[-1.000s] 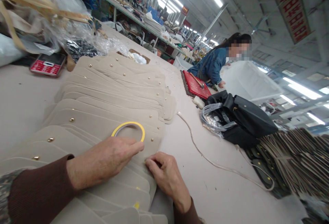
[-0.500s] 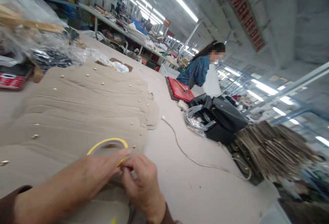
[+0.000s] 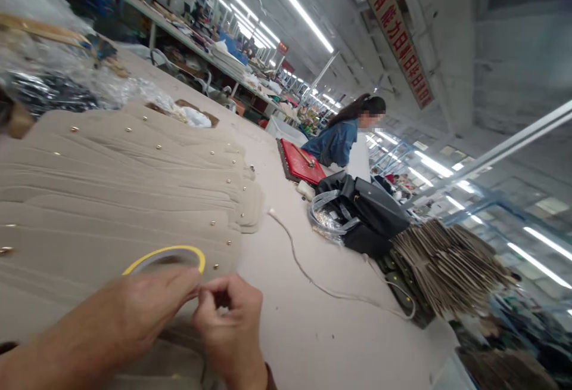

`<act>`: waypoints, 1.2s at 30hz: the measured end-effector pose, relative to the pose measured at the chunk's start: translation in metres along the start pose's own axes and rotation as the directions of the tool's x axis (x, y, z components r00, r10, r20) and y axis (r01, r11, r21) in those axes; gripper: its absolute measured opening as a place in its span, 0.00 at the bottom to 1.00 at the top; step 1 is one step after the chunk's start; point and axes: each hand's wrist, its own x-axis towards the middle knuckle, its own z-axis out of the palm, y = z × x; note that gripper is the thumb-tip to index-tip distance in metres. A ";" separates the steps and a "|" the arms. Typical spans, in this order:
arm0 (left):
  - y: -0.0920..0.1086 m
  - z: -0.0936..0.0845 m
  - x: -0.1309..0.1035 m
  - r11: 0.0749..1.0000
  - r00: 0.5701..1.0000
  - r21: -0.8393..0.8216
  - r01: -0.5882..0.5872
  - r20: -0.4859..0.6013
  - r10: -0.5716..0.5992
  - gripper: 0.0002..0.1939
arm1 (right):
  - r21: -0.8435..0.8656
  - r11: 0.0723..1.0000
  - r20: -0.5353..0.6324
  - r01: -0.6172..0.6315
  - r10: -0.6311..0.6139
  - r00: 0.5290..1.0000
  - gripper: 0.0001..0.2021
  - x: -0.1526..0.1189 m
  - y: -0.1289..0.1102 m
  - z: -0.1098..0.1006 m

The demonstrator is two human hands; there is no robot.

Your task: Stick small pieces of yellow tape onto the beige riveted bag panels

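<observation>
My left hand [image 3: 156, 297] is closed on a roll of yellow tape [image 3: 200, 256], whose upper rim arches above the knuckles. Close beside it, my right hand [image 3: 235, 321] pinches thumb and forefinger together at the left fingertips. Whatever sits in that pinch is too small or hidden to make out. Under and beyond both hands lie overlapping beige panels [image 3: 116, 184] with rounded ends and small gold-coloured metal studs. Part of another beige piece shows below the wrists.
A pale cord [image 3: 308, 271] snakes across the table [image 3: 313, 330]. Right of it are black bags [image 3: 375, 211] and a stack of brown pieces [image 3: 451, 259]. A hammer [image 3: 304, 156] rests on a red pad [image 3: 297, 166], near a person in blue [image 3: 335, 139]. Clear plastic [image 3: 40, 56] heaps at left.
The view has swung, so the table things sit further left. My hands still meet at the tape roll, with the right hand's pinch a little more open to view.
</observation>
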 end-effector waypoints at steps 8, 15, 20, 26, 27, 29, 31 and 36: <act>0.023 -0.011 0.013 0.986 0.992 0.132 -0.098 -0.061 0.107 0.17 | 0.267 0.765 0.139 -0.586 0.571 0.809 0.15 0.025 0.017 -0.018; 0.011 -0.004 0.005 0.934 0.943 0.358 0.022 0.302 -0.138 0.19 | 0.181 0.823 0.182 -0.538 0.509 0.841 0.17 0.027 0.039 -0.016; 0.016 0.000 0.006 0.927 0.919 0.366 0.078 0.334 -0.209 0.18 | 0.051 0.890 0.177 -0.453 0.438 0.881 0.13 0.026 0.039 -0.010; 0.019 -0.005 0.010 0.924 0.879 0.361 0.122 0.394 -0.270 0.19 | -0.111 0.954 0.153 -0.280 0.295 0.943 0.10 0.028 0.041 -0.007; 0.021 -0.007 0.012 0.925 0.863 0.355 0.139 0.414 -0.289 0.20 | -0.101 0.946 0.134 -0.306 0.318 0.938 0.09 0.027 0.042 -0.007; 0.023 -0.011 0.014 0.927 0.832 0.336 0.169 0.455 -0.317 0.21 | -0.044 0.916 0.092 -0.399 0.402 0.911 0.12 0.023 0.045 -0.007; 0.025 -0.012 0.014 0.929 0.824 0.326 0.174 0.469 -0.319 0.20 | 0.030 0.883 0.091 -0.469 0.465 0.881 0.13 0.017 0.047 -0.009; 0.022 -0.009 0.005 0.938 0.879 0.329 0.111 0.407 -0.247 0.18 | -0.022 0.944 0.108 -0.328 0.328 0.938 0.12 0.006 0.051 -0.012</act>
